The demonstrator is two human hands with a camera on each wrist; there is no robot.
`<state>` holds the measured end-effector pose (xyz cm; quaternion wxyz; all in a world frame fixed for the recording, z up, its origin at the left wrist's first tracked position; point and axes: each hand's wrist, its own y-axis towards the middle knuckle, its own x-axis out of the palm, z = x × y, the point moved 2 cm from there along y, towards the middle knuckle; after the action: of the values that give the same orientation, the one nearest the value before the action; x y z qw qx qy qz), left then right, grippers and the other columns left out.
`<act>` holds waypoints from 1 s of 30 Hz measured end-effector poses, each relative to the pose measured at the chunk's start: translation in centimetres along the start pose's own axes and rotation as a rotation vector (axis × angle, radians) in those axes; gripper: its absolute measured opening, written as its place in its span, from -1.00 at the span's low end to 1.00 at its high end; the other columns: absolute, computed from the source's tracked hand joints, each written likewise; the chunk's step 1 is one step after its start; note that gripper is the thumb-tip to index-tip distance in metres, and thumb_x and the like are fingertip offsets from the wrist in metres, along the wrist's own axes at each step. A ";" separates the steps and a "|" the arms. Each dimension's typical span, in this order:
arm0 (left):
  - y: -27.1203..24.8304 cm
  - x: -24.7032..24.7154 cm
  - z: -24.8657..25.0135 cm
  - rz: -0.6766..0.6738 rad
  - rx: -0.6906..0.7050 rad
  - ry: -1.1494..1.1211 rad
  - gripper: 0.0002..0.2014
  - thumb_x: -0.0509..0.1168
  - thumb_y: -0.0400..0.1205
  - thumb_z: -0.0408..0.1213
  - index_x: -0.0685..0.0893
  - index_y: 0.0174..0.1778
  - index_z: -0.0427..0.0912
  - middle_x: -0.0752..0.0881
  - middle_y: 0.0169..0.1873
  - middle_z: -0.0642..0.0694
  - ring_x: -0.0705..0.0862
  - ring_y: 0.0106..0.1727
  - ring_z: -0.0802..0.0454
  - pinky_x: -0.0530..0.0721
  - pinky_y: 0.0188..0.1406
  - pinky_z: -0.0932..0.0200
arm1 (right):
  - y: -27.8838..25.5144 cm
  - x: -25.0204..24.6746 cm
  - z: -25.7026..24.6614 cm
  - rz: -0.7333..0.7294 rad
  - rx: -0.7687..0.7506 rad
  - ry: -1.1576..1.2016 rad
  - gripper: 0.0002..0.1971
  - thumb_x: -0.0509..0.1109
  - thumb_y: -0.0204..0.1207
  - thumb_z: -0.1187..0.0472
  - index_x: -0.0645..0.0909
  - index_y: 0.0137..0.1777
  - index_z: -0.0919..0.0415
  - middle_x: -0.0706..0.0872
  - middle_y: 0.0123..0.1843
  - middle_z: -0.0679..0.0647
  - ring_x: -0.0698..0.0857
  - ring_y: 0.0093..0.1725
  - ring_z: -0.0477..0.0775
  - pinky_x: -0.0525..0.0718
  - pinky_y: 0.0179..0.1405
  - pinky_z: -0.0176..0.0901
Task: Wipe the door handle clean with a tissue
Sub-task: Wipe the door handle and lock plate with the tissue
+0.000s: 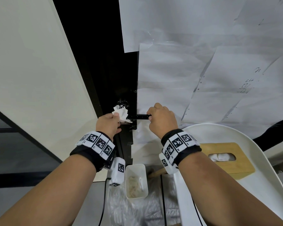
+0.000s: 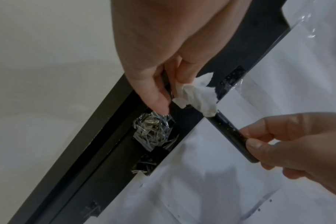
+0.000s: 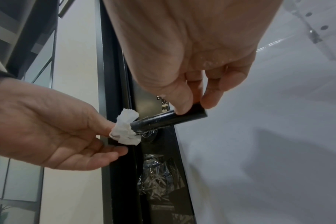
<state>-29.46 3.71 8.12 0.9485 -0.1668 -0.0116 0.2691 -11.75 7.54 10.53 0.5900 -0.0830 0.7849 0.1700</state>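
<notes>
I am pinching the crumpled tissue in my left hand against the pivot end of the door handle, my right hand gripping its free end. The speckled bar looks mostly unwiped.

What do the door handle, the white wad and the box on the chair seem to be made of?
Door handle: probably black painted metal with a smooth sheen and pale specks.
Tissue: soft crumpled white paper.
Tissue box: its lid looks like light wood or bamboo, matte, with faint grain.
</notes>
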 end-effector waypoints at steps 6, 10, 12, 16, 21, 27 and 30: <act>0.5 0.1 0.4 -0.085 -0.012 -0.003 -0.92 0.37 0.62 -0.35 0.74 -0.12 -0.28 0.79 -0.08 -0.24 0.78 -0.04 -0.08 0.77 0.05 0.04 | -0.1 -0.1 0.0 0.007 -0.002 -0.004 -0.73 0.26 0.49 0.34 0.63 0.13 0.13 0.58 0.08 0.08 0.58 -0.01 0.18 0.35 -0.11 -0.09; 0.3 0.3 0.4 -0.083 0.024 -0.003 -0.94 0.43 0.56 -0.45 0.77 -0.08 -0.31 0.81 -0.07 -0.22 0.81 -0.01 -0.09 0.76 0.03 0.08 | 0.0 -0.1 -0.1 0.016 -0.004 -0.009 -0.73 0.26 0.48 0.35 0.63 0.12 0.14 0.59 0.07 0.08 0.58 -0.02 0.19 0.34 -0.12 -0.09; 0.4 0.3 0.2 -0.066 0.017 -0.017 -0.96 0.42 0.57 -0.44 0.76 -0.11 -0.30 0.81 -0.07 -0.22 0.80 -0.04 -0.08 0.76 0.04 0.07 | 0.0 -0.1 -0.1 0.023 -0.004 -0.012 -0.74 0.26 0.47 0.36 0.64 0.11 0.15 0.59 0.07 0.09 0.58 -0.02 0.19 0.35 -0.12 -0.09; 0.6 0.2 -0.2 -0.065 -0.015 -0.079 -0.91 0.35 0.62 -0.46 0.72 0.00 -0.36 0.79 -0.01 -0.24 0.79 -0.07 -0.04 0.75 0.02 0.12 | 0.0 -0.1 -0.1 0.024 -0.006 -0.011 -0.75 0.26 0.47 0.35 0.63 0.10 0.15 0.58 0.06 0.08 0.58 -0.03 0.18 0.34 -0.12 -0.09; 0.0 0.4 -0.6 -0.143 -0.018 -0.129 -0.79 0.37 0.57 -0.55 0.72 0.09 -0.27 0.80 0.01 -0.21 0.78 0.06 -0.06 0.71 0.13 0.11 | -0.1 0.0 0.0 0.026 -0.010 0.000 -0.76 0.27 0.48 0.35 0.63 0.10 0.15 0.58 0.07 0.09 0.58 -0.03 0.18 0.34 -0.12 -0.09; 0.1 1.0 -0.7 -0.138 -0.056 -0.196 -0.74 0.39 0.54 -0.59 0.70 0.13 -0.32 0.80 0.03 -0.24 0.78 0.08 -0.09 0.72 0.16 0.06 | -0.1 0.0 0.0 0.022 -0.014 -0.004 -0.75 0.26 0.48 0.36 0.62 0.10 0.14 0.57 0.06 0.09 0.58 -0.05 0.18 0.34 -0.13 -0.08; 0.0 1.1 -1.2 -0.059 -0.056 -0.213 -0.76 0.40 0.53 -0.58 0.71 0.07 -0.26 0.79 0.03 -0.24 0.78 0.08 -0.09 0.72 0.18 0.04 | -0.2 0.0 0.1 0.019 -0.018 0.003 -0.75 0.25 0.50 0.34 0.62 0.11 0.12 0.57 0.07 0.07 0.58 -0.03 0.18 0.34 -0.11 -0.08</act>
<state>-28.43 3.88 6.87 0.9444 -0.1631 -0.1247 0.2569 -11.60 7.44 10.46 0.5864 -0.0810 0.7850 0.1825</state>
